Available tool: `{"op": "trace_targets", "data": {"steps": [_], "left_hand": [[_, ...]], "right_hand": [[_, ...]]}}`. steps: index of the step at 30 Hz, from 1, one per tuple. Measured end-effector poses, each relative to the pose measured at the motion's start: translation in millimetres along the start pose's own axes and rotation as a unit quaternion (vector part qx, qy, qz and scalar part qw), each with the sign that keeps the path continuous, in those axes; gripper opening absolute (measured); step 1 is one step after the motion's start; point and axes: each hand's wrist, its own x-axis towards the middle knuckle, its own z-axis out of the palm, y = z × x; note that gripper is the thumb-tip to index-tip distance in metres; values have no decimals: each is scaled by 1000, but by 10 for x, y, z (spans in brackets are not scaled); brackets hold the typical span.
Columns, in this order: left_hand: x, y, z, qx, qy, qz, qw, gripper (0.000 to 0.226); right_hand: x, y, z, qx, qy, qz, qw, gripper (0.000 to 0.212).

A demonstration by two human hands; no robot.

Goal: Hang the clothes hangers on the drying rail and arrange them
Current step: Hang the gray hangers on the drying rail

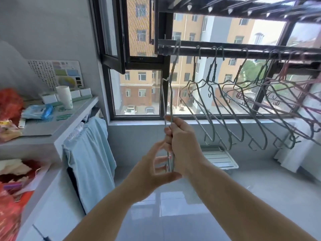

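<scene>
A dark drying rail (pixel 234 50) runs across the window at head height. Several grey wire hangers (pixel 224 105) hang from it toward the right, with reddish ones (pixel 295 84) at the far right. One grey hanger (pixel 171 87) is seen edge-on at the rail's left end, its hook reaching over the rail. My right hand (pixel 180 145) grips this hanger's lower part. Just left of it, my left hand (pixel 152 171) has its fingers apart beside the hanger's bottom end; contact is unclear.
An open window sash (pixel 121 32) juts inward at upper left. A cluttered shelf unit (pixel 52 124) stands at left with a light blue cloth (pixel 90 159) hanging from it. A white tray (pixel 220 159) lies on the floor under the hangers. An upper rack (pixel 243 6) spans overhead.
</scene>
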Motion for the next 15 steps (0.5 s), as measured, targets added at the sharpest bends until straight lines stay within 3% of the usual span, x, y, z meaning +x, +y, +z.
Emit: {"op": "trace_targets", "data": {"steps": [4,9,12,13,15], "left_hand": [[195,134,-61,-2,42,37,998,59],[402,179,-77,-23,62,36,997,55],[440,64,-30,-11,69,16,997,61],[439,23,-17,0,71,5,997,66],[422,-27,6,36,76,-11,996,81]], "right_hand": [[255,-219,114,-57,20,-17,998,29],[504,-335,125,-114,56,30,992,25],[450,-334,74,-199,26,34,979,19],[374,-351,54,-272,1,24,962,23],[183,-427,-4,-460,-56,-31,886,34]]}}
